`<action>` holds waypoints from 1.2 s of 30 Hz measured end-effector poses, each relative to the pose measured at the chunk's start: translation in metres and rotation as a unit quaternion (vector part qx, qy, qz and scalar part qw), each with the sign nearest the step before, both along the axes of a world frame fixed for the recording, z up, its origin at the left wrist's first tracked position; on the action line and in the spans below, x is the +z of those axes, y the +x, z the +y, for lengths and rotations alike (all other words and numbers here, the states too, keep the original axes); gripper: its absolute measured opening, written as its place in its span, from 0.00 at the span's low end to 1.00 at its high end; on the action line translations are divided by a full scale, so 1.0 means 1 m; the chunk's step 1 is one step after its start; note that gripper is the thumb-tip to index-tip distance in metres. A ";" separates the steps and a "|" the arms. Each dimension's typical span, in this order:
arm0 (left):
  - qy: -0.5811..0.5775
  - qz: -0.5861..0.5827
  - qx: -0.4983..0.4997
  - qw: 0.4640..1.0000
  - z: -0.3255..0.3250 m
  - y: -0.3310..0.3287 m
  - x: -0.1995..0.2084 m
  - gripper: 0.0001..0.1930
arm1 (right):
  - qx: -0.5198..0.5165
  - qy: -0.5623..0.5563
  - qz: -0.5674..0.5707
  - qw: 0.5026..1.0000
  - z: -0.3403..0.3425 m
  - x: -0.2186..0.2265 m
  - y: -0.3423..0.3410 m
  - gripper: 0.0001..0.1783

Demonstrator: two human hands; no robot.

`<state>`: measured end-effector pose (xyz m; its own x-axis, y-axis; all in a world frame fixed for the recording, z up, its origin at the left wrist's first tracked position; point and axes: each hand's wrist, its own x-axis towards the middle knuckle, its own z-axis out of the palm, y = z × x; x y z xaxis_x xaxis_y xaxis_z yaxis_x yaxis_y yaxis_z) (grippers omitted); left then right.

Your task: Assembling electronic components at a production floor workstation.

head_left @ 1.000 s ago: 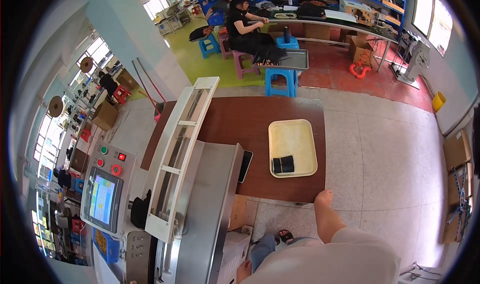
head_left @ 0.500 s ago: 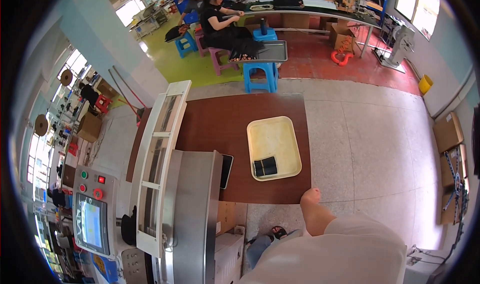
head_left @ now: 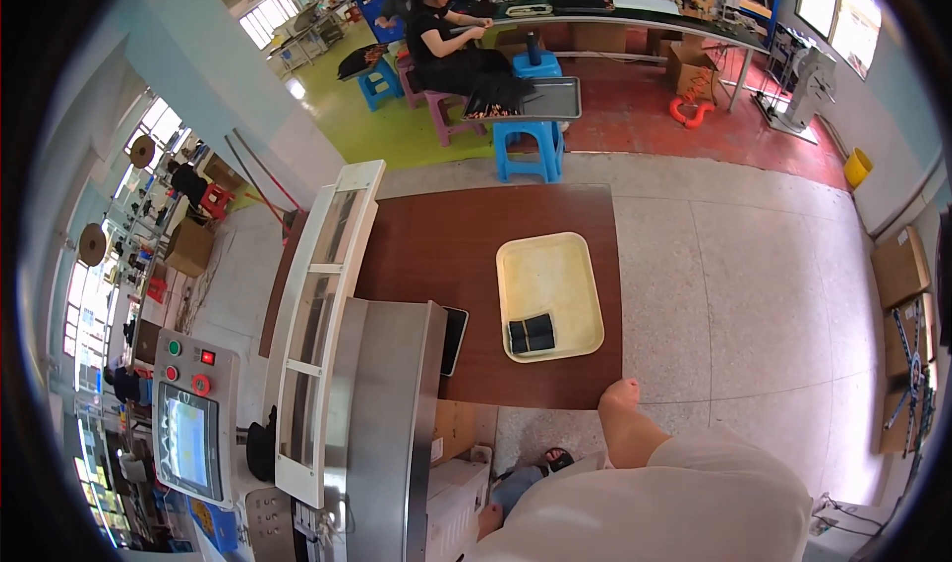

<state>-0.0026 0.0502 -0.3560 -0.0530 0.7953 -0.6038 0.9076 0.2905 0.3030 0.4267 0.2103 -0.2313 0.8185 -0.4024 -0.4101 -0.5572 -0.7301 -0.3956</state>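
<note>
My right hand (head_left: 620,394) is at the near right corner of the brown table (head_left: 436,255), its fingers curled; what they close on, if anything, is hidden. A small patch of skin (head_left: 489,522), apparently part of my left hand, shows at the lower edge beside a white box (head_left: 458,498); its fingers cannot be made out. Nearest to the right hand, a cream tray (head_left: 550,275) lies on the table. In its near left corner sits a banded bundle of flat black pieces (head_left: 532,334). A dark phone-like slab (head_left: 454,342) lies partly behind the machine's metal side.
On the left stands a metal machine with a long white-framed cover (head_left: 327,265) and a control panel (head_left: 188,433) with a screen and buttons. Beyond the table, a grey tray (head_left: 555,98) rests on a blue stool (head_left: 528,151), near two seated people. Cardboard boxes (head_left: 900,265) line the right wall.
The whole view has shifted slightly right and down. A bit of skin has come into view at the lower edge. My right hand keeps its place at the table corner.
</note>
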 end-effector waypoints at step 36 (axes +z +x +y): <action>-0.012 -0.056 0.027 0.998 0.011 0.002 0.038 0.16 | 0.114 -0.093 -0.004 0.989 -0.005 -0.027 -0.002 0.20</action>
<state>-0.0003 0.0608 -0.3179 -0.0257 0.7779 -0.6278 0.8513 0.3463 0.3942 0.4248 0.2056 -0.2584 0.8994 -0.2743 -0.3403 -0.3666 -0.8973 -0.2457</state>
